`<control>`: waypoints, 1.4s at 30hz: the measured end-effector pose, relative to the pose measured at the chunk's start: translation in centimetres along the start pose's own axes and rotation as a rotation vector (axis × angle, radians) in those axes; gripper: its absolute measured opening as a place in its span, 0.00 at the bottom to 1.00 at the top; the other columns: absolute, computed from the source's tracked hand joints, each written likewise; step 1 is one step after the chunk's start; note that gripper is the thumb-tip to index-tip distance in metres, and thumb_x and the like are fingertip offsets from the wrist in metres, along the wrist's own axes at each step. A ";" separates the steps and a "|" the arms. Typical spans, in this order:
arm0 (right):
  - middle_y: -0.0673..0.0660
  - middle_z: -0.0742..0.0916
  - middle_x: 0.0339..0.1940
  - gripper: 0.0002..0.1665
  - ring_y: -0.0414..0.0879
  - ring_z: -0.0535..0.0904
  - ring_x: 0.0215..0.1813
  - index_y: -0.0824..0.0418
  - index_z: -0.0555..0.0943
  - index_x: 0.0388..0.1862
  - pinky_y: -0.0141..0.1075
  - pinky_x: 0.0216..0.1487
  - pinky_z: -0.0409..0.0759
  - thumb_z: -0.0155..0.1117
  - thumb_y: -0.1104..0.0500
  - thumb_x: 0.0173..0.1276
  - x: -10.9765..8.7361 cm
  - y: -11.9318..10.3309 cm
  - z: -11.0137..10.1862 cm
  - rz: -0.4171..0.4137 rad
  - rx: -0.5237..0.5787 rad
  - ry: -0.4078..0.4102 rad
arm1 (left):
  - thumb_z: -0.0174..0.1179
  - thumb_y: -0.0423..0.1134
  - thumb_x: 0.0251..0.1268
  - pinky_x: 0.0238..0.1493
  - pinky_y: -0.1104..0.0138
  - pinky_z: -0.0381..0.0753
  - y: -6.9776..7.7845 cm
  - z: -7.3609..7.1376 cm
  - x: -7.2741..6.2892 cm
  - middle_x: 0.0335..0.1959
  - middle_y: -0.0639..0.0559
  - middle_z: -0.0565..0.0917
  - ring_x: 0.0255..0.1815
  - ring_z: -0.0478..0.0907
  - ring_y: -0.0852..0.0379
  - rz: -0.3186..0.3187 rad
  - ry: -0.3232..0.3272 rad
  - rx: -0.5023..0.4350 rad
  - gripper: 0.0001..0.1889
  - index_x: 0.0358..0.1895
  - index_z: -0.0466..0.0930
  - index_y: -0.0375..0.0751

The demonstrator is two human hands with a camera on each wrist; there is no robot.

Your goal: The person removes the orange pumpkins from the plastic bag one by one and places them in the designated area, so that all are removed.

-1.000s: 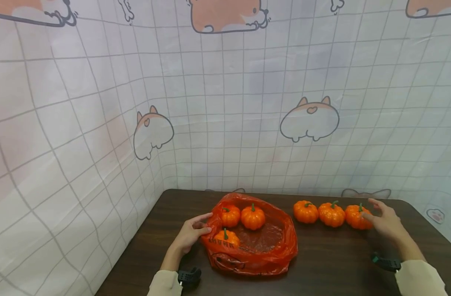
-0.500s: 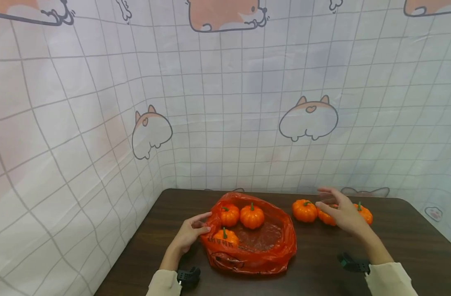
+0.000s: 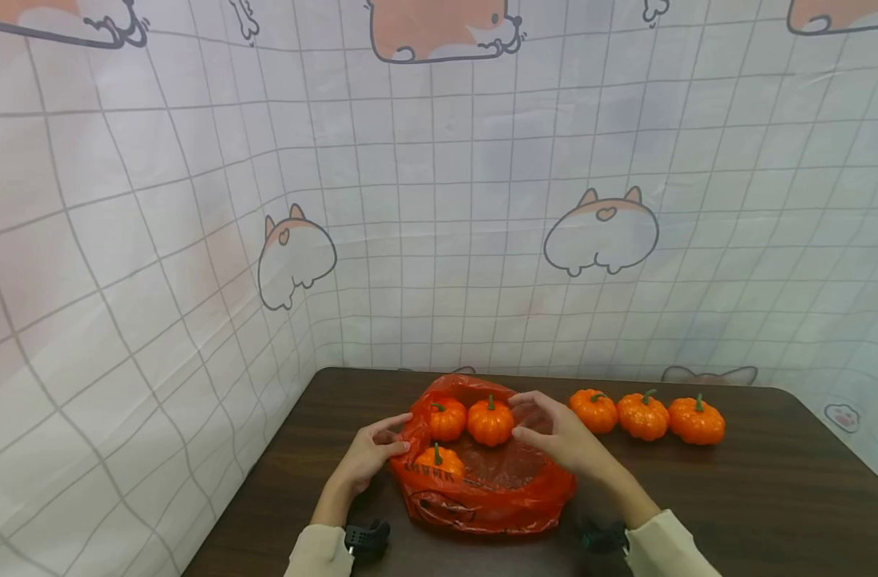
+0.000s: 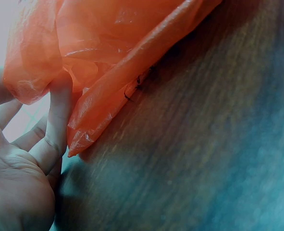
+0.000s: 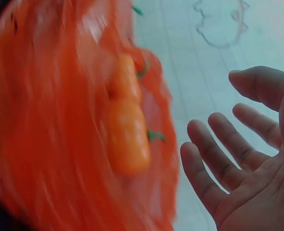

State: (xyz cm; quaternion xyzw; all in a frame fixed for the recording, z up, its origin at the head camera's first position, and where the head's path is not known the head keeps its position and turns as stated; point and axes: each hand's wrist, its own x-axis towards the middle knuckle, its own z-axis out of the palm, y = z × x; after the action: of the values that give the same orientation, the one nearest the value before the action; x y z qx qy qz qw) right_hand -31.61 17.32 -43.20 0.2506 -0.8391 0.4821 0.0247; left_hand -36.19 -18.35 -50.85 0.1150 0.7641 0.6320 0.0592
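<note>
A red plastic bag lies with its mouth spread wide on the dark table. Inside it sit three small orange pumpkins with green stems. At the bag's left rim, my left hand pinches the film between thumb and fingers; the left wrist view shows the bag gathered at the fingers. My right hand hovers over the bag's right side, fingers spread and holding nothing. In the right wrist view that hand is apart from the pumpkins in the bag.
Three more orange pumpkins stand in a row on the table to the right of the bag. A wall cloth with a grid and cartoon dogs hangs behind and to the left of the table.
My right hand has moved left, from the rightmost pumpkin in the row across to over the bag, carrying nothing. The left hand, bag and pumpkins have stayed put.
</note>
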 end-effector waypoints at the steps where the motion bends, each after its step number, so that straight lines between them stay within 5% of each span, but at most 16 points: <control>1: 0.65 0.83 0.60 0.26 0.52 0.82 0.54 0.57 0.75 0.66 0.38 0.49 0.82 0.67 0.53 0.73 0.2 -0.1 0.7 -0.004 0.003 -0.010 | 0.66 0.35 0.69 0.42 0.64 0.82 0.0 0.0 0.0 0.44 0.38 0.84 0.41 0.80 0.54 0.000 0.002 0.001 0.28 0.71 0.75 0.43; 10: 0.62 0.82 0.62 0.25 0.55 0.80 0.59 0.53 0.76 0.65 0.45 0.54 0.81 0.68 0.51 0.73 1.5 -1.0 5.5 0.022 0.044 -0.064 | 0.67 0.34 0.68 0.43 0.64 0.82 -0.1 0.1 0.3 0.42 0.43 0.84 0.41 0.80 0.54 -0.008 0.022 0.008 0.27 0.70 0.78 0.46; 17: 0.65 0.80 0.63 0.27 0.56 0.79 0.57 0.62 0.74 0.67 0.49 0.57 0.81 0.67 0.55 0.73 2.2 -1.1 7.8 0.023 0.043 -0.084 | 0.66 0.34 0.68 0.42 0.65 0.83 0.2 0.2 0.1 0.44 0.39 0.84 0.41 0.81 0.54 -0.007 0.022 0.007 0.27 0.70 0.76 0.43; 26: 0.60 0.77 0.66 0.32 0.56 0.76 0.63 0.59 0.74 0.67 0.53 0.60 0.79 0.72 0.51 0.68 2.2 -0.8 8.8 0.042 0.003 -0.138 | 0.66 0.34 0.68 0.43 0.64 0.84 0.1 0.1 0.3 0.44 0.41 0.84 0.41 0.81 0.54 -0.012 0.018 -0.001 0.27 0.70 0.77 0.45; 42: 0.58 0.74 0.72 0.43 0.50 0.76 0.62 0.57 0.66 0.78 0.45 0.57 0.80 0.71 0.49 0.69 2.2 0.7 9.2 0.069 0.034 -0.279 | 0.66 0.35 0.69 0.45 0.64 0.84 -0.3 0.2 0.3 0.46 0.40 0.85 0.42 0.82 0.53 -0.031 0.023 0.006 0.27 0.70 0.77 0.47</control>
State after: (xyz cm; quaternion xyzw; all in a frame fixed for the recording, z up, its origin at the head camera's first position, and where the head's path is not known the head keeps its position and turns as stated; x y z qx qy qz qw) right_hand -32.00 9.17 -48.04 0.2865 -0.8343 0.4573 -0.1131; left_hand -36.47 -18.13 -51.16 0.0960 0.7684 0.6299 0.0598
